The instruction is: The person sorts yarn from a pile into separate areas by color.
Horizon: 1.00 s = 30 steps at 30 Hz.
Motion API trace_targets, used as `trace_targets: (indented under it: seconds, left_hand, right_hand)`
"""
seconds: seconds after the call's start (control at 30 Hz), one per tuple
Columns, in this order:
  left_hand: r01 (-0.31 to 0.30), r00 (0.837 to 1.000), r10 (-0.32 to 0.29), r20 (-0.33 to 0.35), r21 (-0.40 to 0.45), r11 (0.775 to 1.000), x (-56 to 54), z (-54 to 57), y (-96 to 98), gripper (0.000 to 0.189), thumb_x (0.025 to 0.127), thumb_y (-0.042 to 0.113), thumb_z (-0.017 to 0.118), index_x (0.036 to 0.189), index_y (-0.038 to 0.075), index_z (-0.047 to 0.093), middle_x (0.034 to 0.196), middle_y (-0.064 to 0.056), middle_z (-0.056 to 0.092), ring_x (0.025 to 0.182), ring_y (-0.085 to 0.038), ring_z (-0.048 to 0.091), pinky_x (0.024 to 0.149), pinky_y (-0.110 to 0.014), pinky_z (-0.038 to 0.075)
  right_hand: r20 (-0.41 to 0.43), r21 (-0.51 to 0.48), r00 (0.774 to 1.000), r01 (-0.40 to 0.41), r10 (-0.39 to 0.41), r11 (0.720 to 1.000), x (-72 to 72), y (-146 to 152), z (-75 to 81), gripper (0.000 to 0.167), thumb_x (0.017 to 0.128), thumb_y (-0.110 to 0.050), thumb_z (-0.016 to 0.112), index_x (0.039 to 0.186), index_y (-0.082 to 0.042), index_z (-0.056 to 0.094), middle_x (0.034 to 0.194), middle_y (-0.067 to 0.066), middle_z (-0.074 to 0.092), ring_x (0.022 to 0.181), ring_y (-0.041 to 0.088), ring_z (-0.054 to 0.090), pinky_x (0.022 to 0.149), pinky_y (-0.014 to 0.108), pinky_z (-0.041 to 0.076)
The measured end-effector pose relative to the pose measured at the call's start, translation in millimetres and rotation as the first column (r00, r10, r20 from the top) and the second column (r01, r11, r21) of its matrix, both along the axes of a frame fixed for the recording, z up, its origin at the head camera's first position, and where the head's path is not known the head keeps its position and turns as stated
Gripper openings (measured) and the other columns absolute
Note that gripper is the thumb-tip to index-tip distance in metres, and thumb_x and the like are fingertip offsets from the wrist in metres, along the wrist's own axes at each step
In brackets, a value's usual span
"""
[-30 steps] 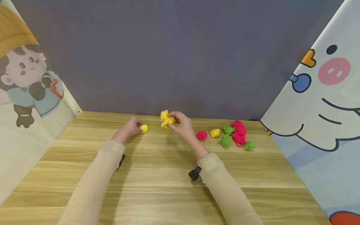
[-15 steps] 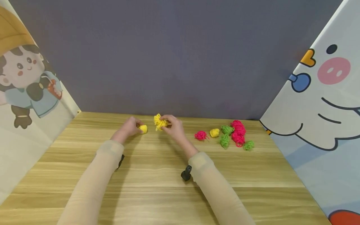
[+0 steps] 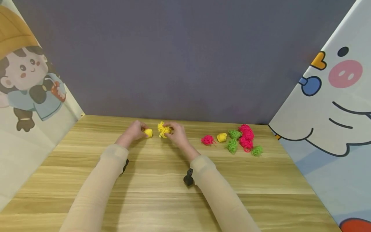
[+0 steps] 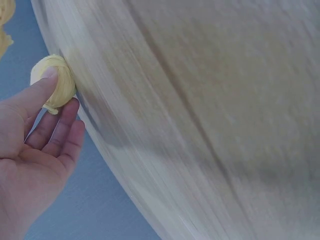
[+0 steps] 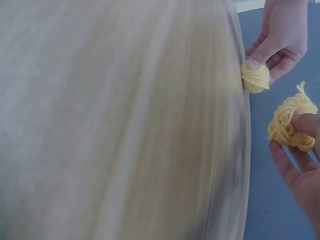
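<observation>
My left hand (image 3: 135, 130) pinches a small, tightly wound ball of yellow yarn (image 4: 64, 85) between thumb and fingers, low at the tabletop left of centre. Just to its right, my right hand (image 3: 177, 133) holds a looser bundle of yellow yarn (image 5: 287, 122) with loops and a loose end sticking out. A short gap separates the two yellow pieces. Part of each is hidden behind the fingers in the head view. At the left wrist view's upper left corner, a bit of the loose yellow yarn (image 4: 5, 30) shows.
Right of my right hand lie a pink yarn ball (image 3: 207, 140), a yellow yarn ball (image 3: 222, 137), several green yarn bundles (image 3: 232, 145) and a larger pink yarn pile (image 3: 246, 133). A dark grey wall (image 3: 179, 58) rises behind the wooden table (image 3: 156, 199); printed panels flank it.
My right hand has moved left and down with the loose yellow yarn, closer to the left hand. The left hand keeps its place with the yellow ball.
</observation>
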<state>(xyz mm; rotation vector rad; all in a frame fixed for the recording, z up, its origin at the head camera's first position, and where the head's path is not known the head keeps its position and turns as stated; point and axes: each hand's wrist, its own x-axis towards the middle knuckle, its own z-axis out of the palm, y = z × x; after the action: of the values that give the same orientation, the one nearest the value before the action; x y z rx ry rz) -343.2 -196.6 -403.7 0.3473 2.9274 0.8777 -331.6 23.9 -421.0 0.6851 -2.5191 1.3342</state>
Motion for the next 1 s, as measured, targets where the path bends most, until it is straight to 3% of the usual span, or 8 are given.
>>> trace_targets:
  seconds: [0.33, 0.57, 1.0]
  left_hand:
    - [0.001, 1.000, -0.001, 0.006, -0.001, 1.000, -0.4, -0.2, -0.1, 0.037, 0.078, 0.004, 0.075, 0.112, -0.006, 0.065, 0.114, -0.024, 0.064, 0.105, -0.036, 0.059, 0.093, -0.044, 0.048]
    - [-0.002, 1.000, 0.002, 0.007, 0.008, 1.000, -2.1, -0.9, -1.1, 0.037, 0.078, 0.004, 0.075, 0.112, -0.006, 0.065, 0.113, -0.024, 0.064, 0.105, -0.035, 0.059, 0.093, -0.044, 0.048]
    - [-0.006, 1.000, 0.006, -0.002, 0.005, 1.000, -0.2, -0.5, 0.3, 0.037, 0.077, 0.004, 0.076, 0.111, -0.006, 0.066, 0.111, -0.024, 0.065, 0.102, -0.034, 0.060, 0.091, -0.044, 0.049]
  right_hand:
    - [0.063, 0.087, 0.998, 0.011, -0.016, 0.996, -7.0, -8, -8.7, 0.034, 0.080, -0.003, 0.073, 0.112, -0.009, 0.065, 0.120, 0.008, 0.063, 0.106, 0.022, 0.060, 0.087, 0.030, 0.052]
    - [0.117, 0.094, 0.993, 0.014, -0.025, 0.995, -10.5, -11, -15.0, 0.036, 0.080, -0.003, 0.073, 0.115, -0.009, 0.064, 0.123, 0.006, 0.061, 0.109, 0.022, 0.059, 0.090, 0.030, 0.051]
    - [0.170, 0.095, 0.985, -0.007, -0.010, 0.995, -14.2, -17, -20.2, 0.039, 0.081, -0.008, 0.074, 0.118, -0.010, 0.063, 0.119, 0.006, 0.063, 0.095, 0.018, 0.060, 0.080, 0.025, 0.052]
